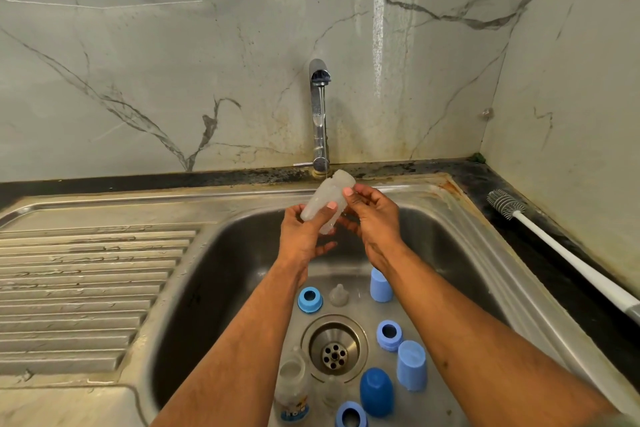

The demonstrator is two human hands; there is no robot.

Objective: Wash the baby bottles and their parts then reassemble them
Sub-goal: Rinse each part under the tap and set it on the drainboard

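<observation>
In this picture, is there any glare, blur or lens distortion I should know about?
Head view: wide-angle lens bends the sink rim and counter edge; a bright glare streak runs down the marble wall; the bottle in both hands looks slightly soft; sharp elsewhere.

the sink basin (pixel 214 274) sits right of the draining board (pixel 90 291). the tap (pixel 319 114) stands behind it. caps, rings and a teat (pixel 339 295) lie around the drain (pixel 334 349). a brush (pixel 554 250) lies right of the basin.

2 bottles (pixel 325 199), 3 rings (pixel 310 299), 3 caps (pixel 376 392), 1 teat (pixel 339 295), 1 brush (pixel 568 258).
</observation>
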